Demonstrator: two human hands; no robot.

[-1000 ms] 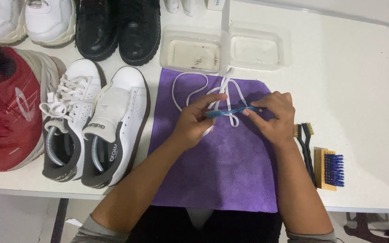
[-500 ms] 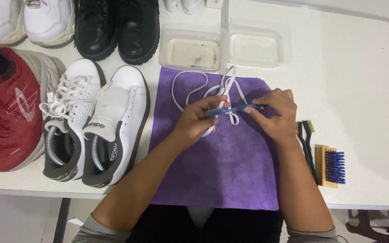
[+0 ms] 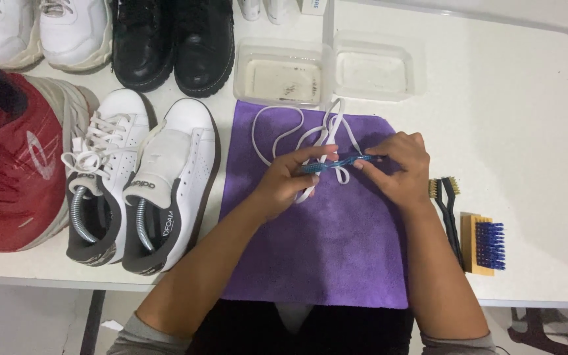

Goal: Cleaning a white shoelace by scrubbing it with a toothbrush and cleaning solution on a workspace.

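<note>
Far left I saw red sneakers (image 3: 14, 164), then white sneakers (image 3: 142, 184). My left hand (image 3: 287, 184) pinched a white shoelace (image 3: 284, 135) over the purple cloth (image 3: 327, 256). A blue toothbrush (image 3: 336, 164) lay across the lace, long axis left to right, its handle pinched by my right hand (image 3: 399, 167).
</note>
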